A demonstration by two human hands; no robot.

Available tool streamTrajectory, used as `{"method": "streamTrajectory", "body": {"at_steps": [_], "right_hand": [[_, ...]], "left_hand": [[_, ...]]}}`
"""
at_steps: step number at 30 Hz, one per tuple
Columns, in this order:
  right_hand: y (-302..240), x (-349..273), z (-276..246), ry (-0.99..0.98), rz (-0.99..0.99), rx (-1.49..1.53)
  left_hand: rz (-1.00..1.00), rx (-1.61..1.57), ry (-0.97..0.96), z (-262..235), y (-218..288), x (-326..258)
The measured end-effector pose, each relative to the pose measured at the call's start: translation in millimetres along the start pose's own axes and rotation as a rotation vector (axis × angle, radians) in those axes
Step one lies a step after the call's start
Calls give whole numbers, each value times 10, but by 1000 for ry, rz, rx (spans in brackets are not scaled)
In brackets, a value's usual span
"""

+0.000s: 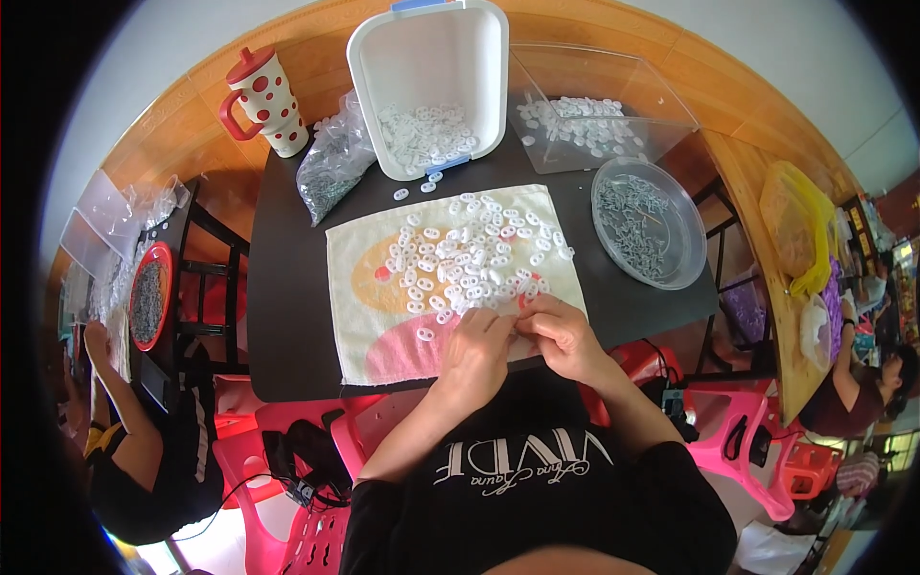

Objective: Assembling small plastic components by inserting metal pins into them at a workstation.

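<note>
Both hands (522, 337) pinch white plastic rings (470, 257) over the cloth (359, 278).

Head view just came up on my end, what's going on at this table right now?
A person sits at a dark table with both hands together at the near edge of a cloth. The left hand and right hand are pinching something small between them, too small to make out. A heap of small white plastic rings lies spread on the cloth. Beyond it stand a white tub, a clear box and a round clear dish of grey pieces. Another person works at the left.
</note>
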State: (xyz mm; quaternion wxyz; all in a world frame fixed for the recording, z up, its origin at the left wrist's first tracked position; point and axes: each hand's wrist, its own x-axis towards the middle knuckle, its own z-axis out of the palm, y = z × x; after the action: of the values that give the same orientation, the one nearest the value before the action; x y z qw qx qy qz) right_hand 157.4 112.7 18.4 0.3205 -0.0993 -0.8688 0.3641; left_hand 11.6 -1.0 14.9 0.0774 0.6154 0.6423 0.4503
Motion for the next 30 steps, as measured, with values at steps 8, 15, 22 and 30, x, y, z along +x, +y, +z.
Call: {"method": "streamTrajectory", "body": {"at_steps": [8, 15, 22, 30], "right_hand": [[23, -18, -4, -19, -7, 6], [19, -27, -5, -7, 17, 33], [32, 5, 6, -33, -38, -22], [-28, 30, -52, -80, -252, -163]], "left_hand": [[-15, -37, -31, -35, -25, -9], [-14, -26, -46, -43, -18, -6], [6, -46, -52, -92, -15, 0], [52, -118, -80, -147, -67, 7]]}}
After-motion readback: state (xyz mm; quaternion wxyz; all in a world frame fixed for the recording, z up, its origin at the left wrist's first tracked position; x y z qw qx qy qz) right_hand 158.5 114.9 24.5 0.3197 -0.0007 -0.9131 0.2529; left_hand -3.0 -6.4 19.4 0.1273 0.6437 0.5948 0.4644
